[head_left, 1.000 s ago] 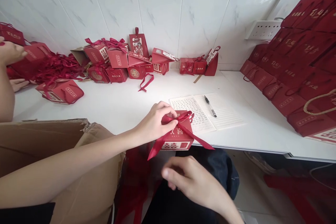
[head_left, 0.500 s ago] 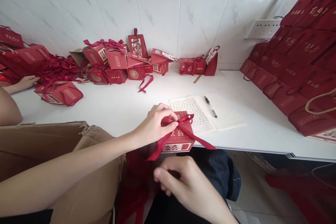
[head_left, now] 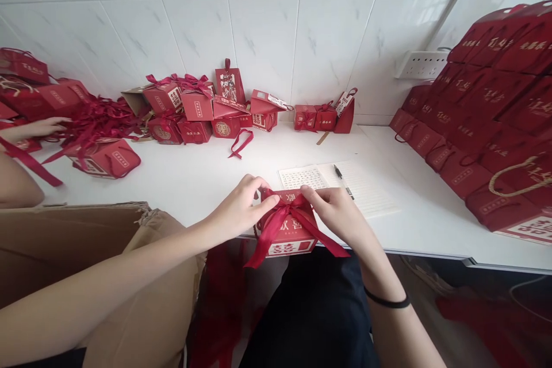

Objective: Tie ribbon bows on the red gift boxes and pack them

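Note:
A red gift box [head_left: 295, 224] with gold characters and a white patterned band sits at the table's front edge. Across its top is tied a dark red ribbon bow [head_left: 288, 207], its two tails hanging down the front. My left hand [head_left: 252, 201] pinches the bow's left loop between thumb and fingers. On the other side, my right hand [head_left: 334, 207] is closed on the right loop, thumb on top. Fingertips behind the loops are partly hidden. Just behind the box lies an open notebook [head_left: 375, 201] with a pen [head_left: 340, 175] on it.
An open cardboard carton [head_left: 142, 276] stands at the left. Several red boxes [head_left: 196, 104] line the wall, beside a heap of ribbons [head_left: 101, 121]. Stacked red gift boxes [head_left: 487, 115] rise at the right. Another person's hand [head_left: 47, 126] is at the far left.
My right hand has come up from below the table edge to the bow's right loop. My left hand stays at the bow. A ribbon now shows by the other person's arm.

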### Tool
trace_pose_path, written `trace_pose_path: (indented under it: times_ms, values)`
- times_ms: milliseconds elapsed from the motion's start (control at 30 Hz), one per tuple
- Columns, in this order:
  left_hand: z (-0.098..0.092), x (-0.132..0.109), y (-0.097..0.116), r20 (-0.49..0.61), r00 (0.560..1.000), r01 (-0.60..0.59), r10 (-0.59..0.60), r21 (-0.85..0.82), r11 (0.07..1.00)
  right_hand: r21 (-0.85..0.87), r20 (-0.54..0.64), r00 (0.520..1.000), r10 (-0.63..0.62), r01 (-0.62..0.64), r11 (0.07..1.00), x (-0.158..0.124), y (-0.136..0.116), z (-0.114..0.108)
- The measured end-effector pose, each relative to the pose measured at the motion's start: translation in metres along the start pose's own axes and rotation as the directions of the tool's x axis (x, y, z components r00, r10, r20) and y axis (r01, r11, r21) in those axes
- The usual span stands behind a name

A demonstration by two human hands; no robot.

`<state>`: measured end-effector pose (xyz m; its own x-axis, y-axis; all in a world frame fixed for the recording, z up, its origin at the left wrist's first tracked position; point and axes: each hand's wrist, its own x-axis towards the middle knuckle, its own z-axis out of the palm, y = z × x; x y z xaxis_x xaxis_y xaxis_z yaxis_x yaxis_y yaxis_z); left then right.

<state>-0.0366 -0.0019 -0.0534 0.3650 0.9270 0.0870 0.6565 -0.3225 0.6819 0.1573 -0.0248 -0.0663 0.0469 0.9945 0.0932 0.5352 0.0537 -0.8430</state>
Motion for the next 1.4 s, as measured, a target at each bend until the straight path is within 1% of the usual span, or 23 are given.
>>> trace_pose_path:
  times_ms: [67,200,300,400,467,600,733,900,1100,1167,1267,1333,1400]
  values:
    - [0.0,-0.001,0.0,0.007,1.0,0.014,-0.014,-0.043,0.999,0.045,-0.011,1.0,-0.024,0.024,0.999,-0.003,0.0,0.003]
    - [-0.001,0.0,0.001,-0.007,1.0,-0.003,0.002,-0.113,0.994,0.239,0.016,1.0,-0.005,0.002,0.971,-0.008,0.009,0.007]
    - [0.001,0.0,0.001,0.004,0.999,0.041,-0.041,-0.199,0.979,0.365,-0.045,0.999,-0.009,0.025,0.931,-0.012,0.017,0.013]
    - [0.006,-0.004,0.0,0.043,0.991,0.137,-0.13,-0.306,0.942,0.377,-0.148,0.989,-0.027,0.082,0.923,-0.018,0.024,0.022]
    - [0.013,-0.008,0.0,0.037,0.983,0.183,-0.181,-0.335,0.924,0.358,-0.207,0.978,-0.039,0.113,0.927,-0.022,0.027,0.027]
    - [0.025,-0.015,0.003,-0.033,0.978,0.182,-0.204,-0.33,0.926,0.393,-0.269,0.963,-0.014,0.123,0.911,-0.03,0.031,0.035]
    - [0.032,-0.016,0.005,-0.08,0.976,0.169,-0.205,-0.323,0.931,0.463,-0.322,0.946,0.04,0.12,0.878,-0.033,0.031,0.04]
    - [0.032,-0.017,0.003,-0.088,0.976,0.164,-0.201,-0.318,0.934,0.578,-0.327,0.941,0.084,0.129,0.806,-0.033,0.032,0.044]
    - [0.032,-0.018,0.001,-0.065,0.971,0.197,-0.229,-0.322,0.926,0.59,-0.358,0.93,0.084,0.156,0.792,-0.036,0.033,0.049]
    - [0.033,-0.017,0.002,-0.061,0.965,0.22,-0.254,-0.334,0.916,0.604,-0.356,0.928,0.113,0.136,0.785,-0.036,0.034,0.052]
    - [0.034,-0.016,0.002,-0.038,0.963,0.235,-0.267,-0.367,0.9,0.652,-0.354,0.923,0.153,0.126,0.748,-0.035,0.038,0.052]
    - [0.034,-0.015,0.003,-0.026,0.97,0.215,-0.243,-0.384,0.898,0.658,-0.307,0.944,0.12,0.119,0.743,-0.034,0.041,0.046]
    - [0.032,-0.013,0.003,-0.024,0.973,0.199,-0.227,-0.403,0.893,0.608,-0.199,0.978,0.064,0.072,0.791,-0.034,0.044,0.034]
